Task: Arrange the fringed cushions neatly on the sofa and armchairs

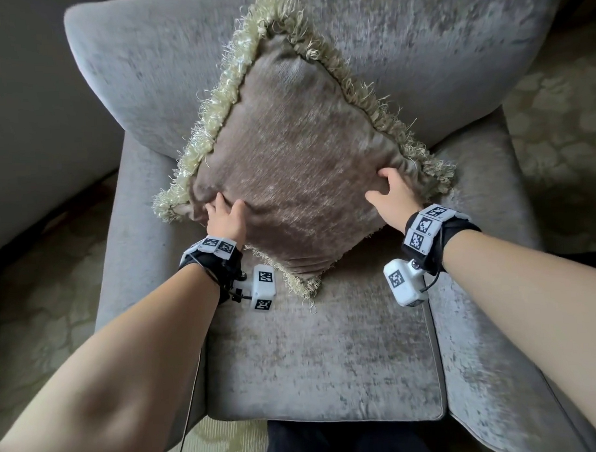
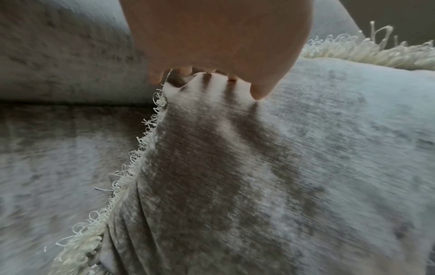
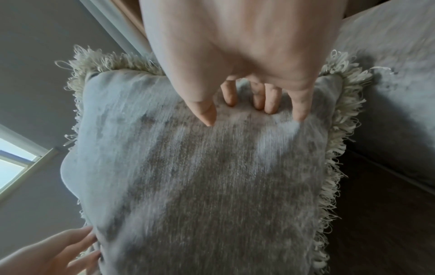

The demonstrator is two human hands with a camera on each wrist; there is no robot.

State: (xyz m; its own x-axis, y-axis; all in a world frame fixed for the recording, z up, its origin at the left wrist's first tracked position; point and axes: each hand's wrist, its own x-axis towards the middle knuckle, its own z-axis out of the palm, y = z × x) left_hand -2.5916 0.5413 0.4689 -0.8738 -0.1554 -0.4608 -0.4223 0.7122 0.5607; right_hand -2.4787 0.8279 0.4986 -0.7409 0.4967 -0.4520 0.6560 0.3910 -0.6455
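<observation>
A taupe velvet cushion (image 1: 287, 165) (image 2: 259, 167) (image 3: 200, 167) with a pale looped fringe stands on one corner like a diamond, leaning against the back of a grey armchair (image 1: 311, 360). My left hand (image 1: 223, 215) (image 2: 212, 74) grips its left corner, and the fabric bunches into folds under the curled fingers. My right hand (image 1: 390, 188) (image 3: 247, 104) holds the right corner, thumb and fingertips dug into the velvet. The left hand's fingers (image 3: 58, 247) also show at the cushion's far edge in the right wrist view.
The armchair's backrest (image 1: 149, 79) rises behind the cushion, with armrests on the left (image 1: 138, 231) and right (image 1: 490, 354). A pale patterned carpet (image 1: 563, 122) surrounds the chair. My dark trousers (image 1: 331, 441) touch the seat's front edge. A window (image 3: 14, 158) shows beyond.
</observation>
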